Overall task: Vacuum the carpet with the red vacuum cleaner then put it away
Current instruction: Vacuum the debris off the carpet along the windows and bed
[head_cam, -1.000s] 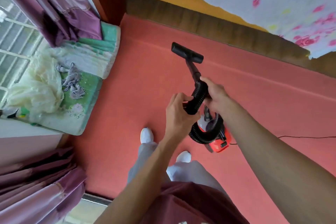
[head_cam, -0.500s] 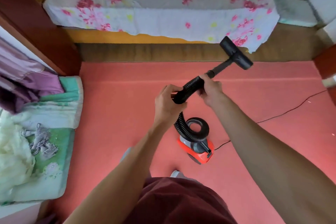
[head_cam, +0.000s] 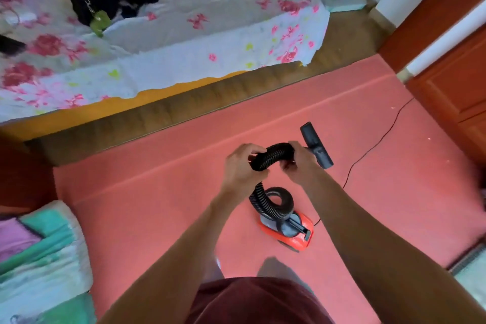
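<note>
Both hands are gripping the black hose [head_cam: 273,154]: the left hand [head_cam: 240,168] is curling its fingers [head_cam: 249,149] over the bend, and the right hand [head_cam: 299,166] is closing round the end where the nozzle [head_cam: 317,146] is sticking out up and to the right, seemingly lifted off the carpet [head_cam: 157,192]. The held stretch is running left to right between them, then looping down from the left hand to the red vacuum cleaner [head_cam: 297,235], which is sitting on the carpet below the hands, nearer the right forearm. The right hand, being next to the nozzle, is probably the one steering it.
</note>
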Action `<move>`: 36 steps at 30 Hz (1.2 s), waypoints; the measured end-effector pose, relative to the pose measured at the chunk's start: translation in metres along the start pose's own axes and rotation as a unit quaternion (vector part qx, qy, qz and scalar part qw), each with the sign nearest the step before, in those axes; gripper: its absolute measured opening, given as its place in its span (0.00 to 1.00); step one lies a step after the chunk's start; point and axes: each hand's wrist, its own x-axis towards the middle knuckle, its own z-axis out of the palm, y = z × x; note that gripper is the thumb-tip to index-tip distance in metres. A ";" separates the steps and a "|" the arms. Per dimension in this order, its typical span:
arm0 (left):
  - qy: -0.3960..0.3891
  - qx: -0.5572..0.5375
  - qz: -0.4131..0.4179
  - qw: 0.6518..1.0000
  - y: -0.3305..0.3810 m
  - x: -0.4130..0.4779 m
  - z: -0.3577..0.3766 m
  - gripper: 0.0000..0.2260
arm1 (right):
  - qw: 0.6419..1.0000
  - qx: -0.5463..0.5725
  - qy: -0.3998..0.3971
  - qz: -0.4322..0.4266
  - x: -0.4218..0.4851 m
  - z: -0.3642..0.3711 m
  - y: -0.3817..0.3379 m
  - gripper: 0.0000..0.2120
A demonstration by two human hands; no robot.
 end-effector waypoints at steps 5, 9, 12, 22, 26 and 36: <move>-0.040 -0.001 0.030 0.999 -0.006 0.041 -0.010 0.22 | 0.998 0.055 0.033 0.015 0.013 0.027 -0.009 0.09; -0.084 -0.003 0.038 0.996 -0.001 0.070 -0.003 0.22 | 0.995 0.051 0.077 0.024 0.031 0.032 -0.024 0.11; -0.125 0.012 0.042 0.991 0.008 0.104 0.003 0.23 | 0.992 0.072 0.103 0.028 0.055 0.034 -0.039 0.11; -0.204 0.076 0.045 0.975 0.044 0.241 0.042 0.23 | 0.979 0.161 0.110 0.058 0.134 0.058 -0.126 0.15; -0.227 0.080 0.080 0.967 0.071 0.283 0.078 0.22 | 0.970 0.201 0.129 0.043 0.154 0.047 -0.174 0.14; -0.301 0.069 0.118 0.944 0.119 0.358 0.168 0.21 | 0.948 0.246 0.199 0.017 0.202 -0.001 -0.264 0.12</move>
